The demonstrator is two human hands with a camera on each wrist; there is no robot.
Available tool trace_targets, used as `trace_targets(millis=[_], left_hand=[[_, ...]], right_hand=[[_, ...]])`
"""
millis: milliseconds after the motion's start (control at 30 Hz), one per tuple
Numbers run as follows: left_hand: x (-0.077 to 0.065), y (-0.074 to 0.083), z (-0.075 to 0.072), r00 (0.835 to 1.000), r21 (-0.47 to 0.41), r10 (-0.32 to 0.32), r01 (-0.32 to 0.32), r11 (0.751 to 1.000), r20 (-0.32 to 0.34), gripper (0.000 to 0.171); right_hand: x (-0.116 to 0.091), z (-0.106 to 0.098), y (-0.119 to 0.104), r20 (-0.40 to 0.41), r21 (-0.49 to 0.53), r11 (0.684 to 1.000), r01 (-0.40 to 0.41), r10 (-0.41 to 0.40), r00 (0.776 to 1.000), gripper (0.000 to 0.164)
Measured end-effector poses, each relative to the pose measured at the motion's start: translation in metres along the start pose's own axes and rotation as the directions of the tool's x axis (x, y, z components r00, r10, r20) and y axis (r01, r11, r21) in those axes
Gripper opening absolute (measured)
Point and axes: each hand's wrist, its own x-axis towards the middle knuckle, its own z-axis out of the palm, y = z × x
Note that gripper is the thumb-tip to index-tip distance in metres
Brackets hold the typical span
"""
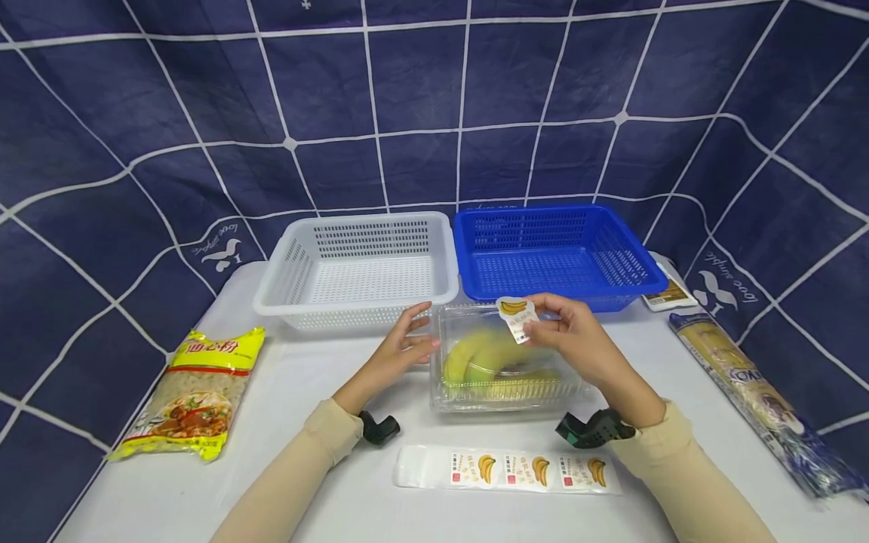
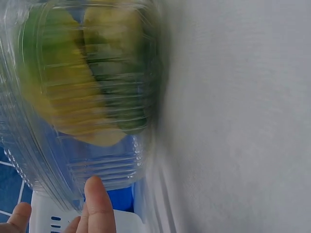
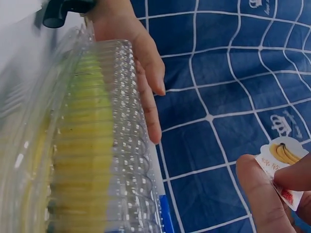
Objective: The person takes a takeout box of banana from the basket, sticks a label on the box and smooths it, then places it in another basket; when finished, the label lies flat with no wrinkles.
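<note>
A clear plastic clamshell box (image 1: 441, 392) with bananas (image 1: 482, 358) inside stands in front of me, its lid down. My right hand (image 1: 573, 335) pinches a banana sticker (image 1: 514, 317) between thumb and fingers, above the lid's far right part. In the right wrist view the sticker (image 3: 279, 165) shows a printed bunch of bananas. My left hand (image 1: 400, 347) is at the box's left side, fingers loosely extended with the tips close to its wall. Nearer to me lies a backing strip (image 1: 424, 467) bearing several more banana stickers.
Behind the box stand a white basket (image 1: 356, 308) and a blue basket (image 1: 563, 294) side by side. A yellow food bag (image 1: 197, 396) lies to the left. On the right are a long clear-and-blue package (image 1: 747, 392) and a small white packet (image 1: 668, 294).
</note>
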Motion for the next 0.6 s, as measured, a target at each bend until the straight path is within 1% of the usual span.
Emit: trace_targets(millis=[100, 167, 267, 433, 500, 600], left_hand=[[0.0, 0.001, 0.002, 0.999, 0.007, -0.031, 0.031, 0.999, -0.008, 0.076], [0.0, 0.001, 0.003, 0.999, 0.011, -0.048, 0.048, 0.999, -0.008, 0.077], [-0.001, 0.001, 0.004, 0.998, 0.012, -0.063, 0.063, 0.998, -0.009, 0.078], [-0.002, -0.001, 0.002, 0.998, 0.006, -0.062, 0.062, 0.998, 0.001, 0.081], [-0.002, -0.001, 0.001, 0.998, 0.005, -0.063, 0.063, 0.998, 0.01, 0.083], [-0.003, -0.001, 0.001, 0.998, 0.009, -0.059, 0.059, 0.998, 0.022, 0.085]], right_hand=[[0.003, -0.002, 0.002, 0.008, 0.02, 1.0, 0.008, -0.008, 1.0, 0.02], [0.005, -0.002, 0.003, 0.005, 0.029, 0.999, 0.013, -0.013, 1.0, 0.014], [0.007, -0.002, 0.004, -0.012, 0.028, 1.0, 0.006, -0.005, 1.0, 0.012], [0.01, -0.004, 0.006, -0.012, 0.032, 0.999, -0.027, 0.027, 1.0, 0.012], [0.01, -0.006, 0.007, 0.006, 0.02, 0.999, -0.032, 0.032, 0.999, 0.013], [0.011, -0.011, 0.009, 0.037, -0.016, 1.0, -0.02, 0.02, 0.999, 0.014]])
